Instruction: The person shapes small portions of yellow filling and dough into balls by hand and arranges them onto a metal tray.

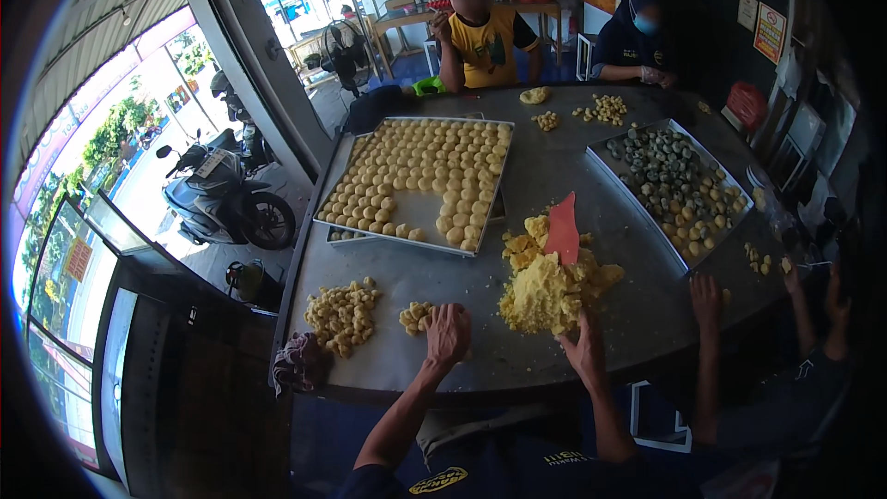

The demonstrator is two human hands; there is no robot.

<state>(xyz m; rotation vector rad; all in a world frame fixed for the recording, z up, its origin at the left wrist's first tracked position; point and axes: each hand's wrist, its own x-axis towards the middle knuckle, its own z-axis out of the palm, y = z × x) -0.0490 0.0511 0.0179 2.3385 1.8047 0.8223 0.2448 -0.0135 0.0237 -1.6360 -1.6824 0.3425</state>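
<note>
My left hand (pixel 448 333) is curled, palm down, beside a small cluster of dough pieces (pixel 416 317); what lies under its fingers is hidden. My right hand (pixel 582 342) touches the lower edge of a crumbly yellow dough mound (pixel 545 291), thumb apart from its fingers. A red flat scraper (pixel 562 226) rests on the mound. Left of my left hand are a larger heap of dough pieces (pixel 340 314) and a crumpled cloth (pixel 296 362), all on the metal table (pixel 434 370).
A tray (pixel 412 180) of dough balls sits behind, another tray (pixel 670 189) of darker balls at right. Co-workers' hands (pixel 705 300) are at the right edge; two people (pixel 490 51) (pixel 628 51) sit across. A fan (pixel 342 55) and scooter (pixel 222 189) stand beyond the table.
</note>
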